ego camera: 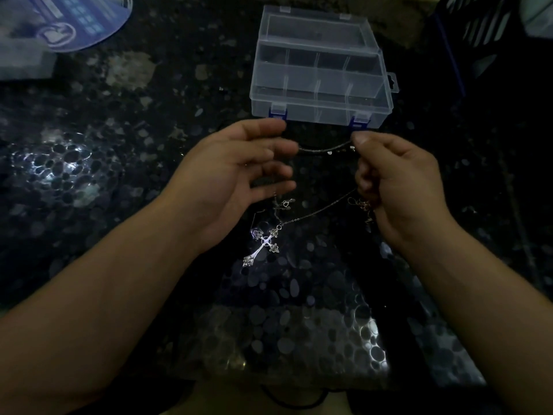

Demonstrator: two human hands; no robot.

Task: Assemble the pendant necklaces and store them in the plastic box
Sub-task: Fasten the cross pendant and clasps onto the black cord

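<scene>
Right hand (398, 181) pinches chain (326, 148) end; left hand (239, 163) open, fingertips touching other end. Keep chain taut; box (320, 115) closed at 12 o'clock.

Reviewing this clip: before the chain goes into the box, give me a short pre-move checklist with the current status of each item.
1. Chain held at both ends: right hand pinches one end, ok; left hand end, cannot tell.
2. Plastic box lid open: not ok, it looks closed with the blue latches down.
3. Cross pendant on a chain: ok, a thin chain runs from its top.
4. Clasp fastened: cannot tell, too small and dark.
5. Box within reach: ok, just beyond the hands.
</scene>
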